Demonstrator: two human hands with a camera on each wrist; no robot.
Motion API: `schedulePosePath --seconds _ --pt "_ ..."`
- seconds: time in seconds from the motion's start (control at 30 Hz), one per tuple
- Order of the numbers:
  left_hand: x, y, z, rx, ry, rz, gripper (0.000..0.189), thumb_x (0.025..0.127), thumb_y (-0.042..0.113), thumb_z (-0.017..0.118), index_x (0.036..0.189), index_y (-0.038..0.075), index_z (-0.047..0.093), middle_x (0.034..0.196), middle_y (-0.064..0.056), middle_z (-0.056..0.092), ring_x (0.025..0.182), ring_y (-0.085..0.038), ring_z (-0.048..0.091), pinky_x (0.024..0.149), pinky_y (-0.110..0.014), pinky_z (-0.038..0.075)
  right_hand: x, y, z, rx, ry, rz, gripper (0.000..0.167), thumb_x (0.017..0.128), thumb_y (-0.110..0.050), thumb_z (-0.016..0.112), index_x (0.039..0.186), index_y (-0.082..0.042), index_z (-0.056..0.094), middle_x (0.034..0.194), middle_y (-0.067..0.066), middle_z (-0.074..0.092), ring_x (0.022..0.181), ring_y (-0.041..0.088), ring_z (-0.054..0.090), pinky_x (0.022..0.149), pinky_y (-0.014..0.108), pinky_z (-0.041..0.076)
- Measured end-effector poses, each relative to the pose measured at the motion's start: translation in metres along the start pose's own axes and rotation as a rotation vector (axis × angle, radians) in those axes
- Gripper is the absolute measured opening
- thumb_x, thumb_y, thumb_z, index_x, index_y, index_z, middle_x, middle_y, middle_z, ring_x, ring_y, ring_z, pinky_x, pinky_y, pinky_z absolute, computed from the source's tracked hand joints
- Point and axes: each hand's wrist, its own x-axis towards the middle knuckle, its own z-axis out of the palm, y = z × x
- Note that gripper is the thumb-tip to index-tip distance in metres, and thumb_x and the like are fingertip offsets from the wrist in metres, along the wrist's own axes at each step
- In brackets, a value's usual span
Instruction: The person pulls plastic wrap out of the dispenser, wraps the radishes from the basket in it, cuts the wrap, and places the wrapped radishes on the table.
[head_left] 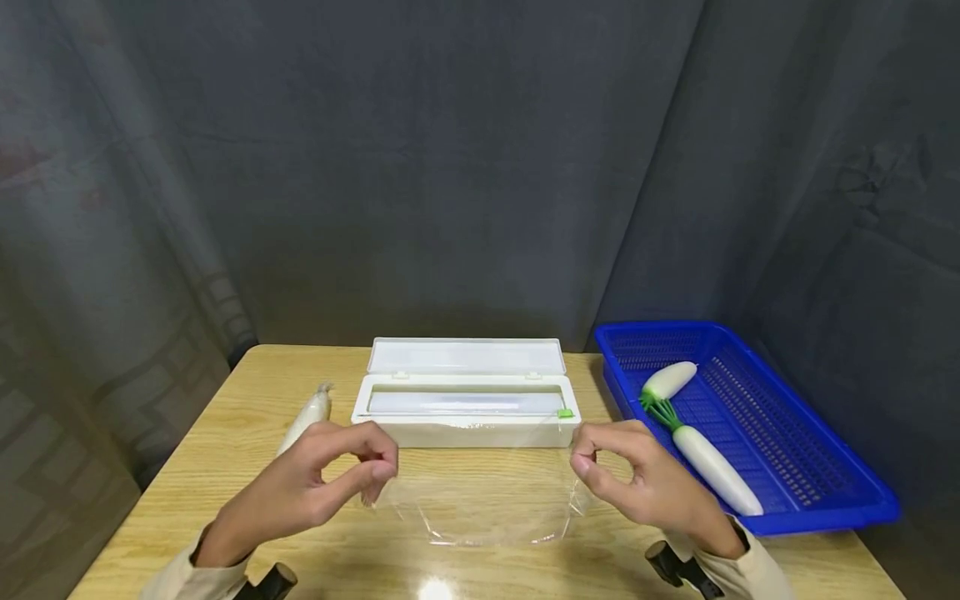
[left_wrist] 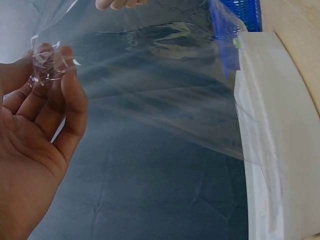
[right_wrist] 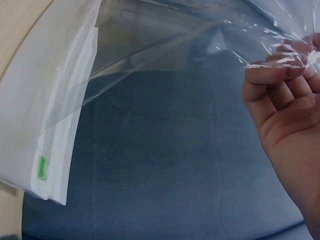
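Observation:
Between the two hands stretches a sheet of clear plastic wrap, running back to a white wrap dispenser box whose lid stands raised. My left hand pinches one front corner of the film between thumb and fingers; the left wrist view shows it crumpled at the fingertips. The opposite corner is pinched by my right hand, with creased film over its fingers in the right wrist view. A green slide cutter sits at the right end of the box. Inside the box lies the wrap roll.
A blue plastic basket at the right holds two white radishes with green tops, one short and one long. Behind the left hand lies a wrapped white radish, partly hidden. A dark curtain hangs behind the wooden table.

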Motion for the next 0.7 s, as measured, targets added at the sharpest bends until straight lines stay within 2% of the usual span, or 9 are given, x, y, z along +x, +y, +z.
schedulePosePath --seconds 0.13,0.33,0.43,0.57,0.7 --pt "-0.0032 -0.002 0.0013 -0.007 -0.044 -0.031 0.033 0.094 -0.017 0.064 0.103 0.015 0.061 0.08 0.004 0.061 0.068 -0.006 0.059 0.067 -0.019 0.054 -0.0026 -0.0026 0.0009 -0.04 -0.072 0.07 0.035 0.085 0.019 0.063 0.087 -0.016 0.059 0.072 -0.006 0.054 0.068 0.0 0.053 0.065 0.012 0.047" --pt "-0.0077 -0.0032 0.0038 -0.01 -0.123 -0.178 0.027 0.1 -0.006 0.065 0.1 0.021 0.063 0.076 0.005 0.062 0.068 -0.001 0.058 0.067 -0.02 0.055 -0.0051 -0.0053 0.0053 -0.048 -0.174 0.213 0.038 0.094 0.011 0.064 0.08 -0.021 0.052 0.067 -0.008 0.045 0.07 -0.007 0.045 0.063 0.012 0.043" --pt "-0.0088 -0.0049 0.0049 -0.015 -0.165 -0.238 0.023 0.102 0.0 0.065 0.099 0.022 0.065 0.074 0.005 0.062 0.069 -0.001 0.058 0.067 -0.02 0.054 -0.0048 -0.0031 0.0063 -0.028 -0.221 0.221 0.038 0.096 0.009 0.064 0.077 -0.021 0.048 0.065 -0.008 0.042 0.069 -0.009 0.042 0.061 0.011 0.041" --pt "-0.0088 -0.0073 0.0049 -0.057 -0.227 -0.266 0.015 0.102 0.003 0.066 0.097 0.017 0.068 0.075 0.002 0.063 0.071 0.001 0.056 0.065 -0.019 0.052 -0.0034 -0.0008 0.0065 0.018 -0.291 0.217 0.037 0.1 0.006 0.062 0.076 -0.019 0.048 0.066 -0.008 0.041 0.068 -0.009 0.041 0.058 0.01 0.039" --pt "-0.0084 -0.0102 0.0045 -0.084 -0.287 -0.299 0.012 0.102 0.008 0.069 0.094 0.017 0.068 0.077 0.001 0.064 0.074 0.007 0.052 0.063 -0.017 0.05 -0.0036 -0.0003 0.0064 0.074 -0.367 0.293 0.036 0.104 0.0 0.06 0.074 -0.017 0.049 0.067 -0.013 0.038 0.065 -0.006 0.041 0.056 0.011 0.037"
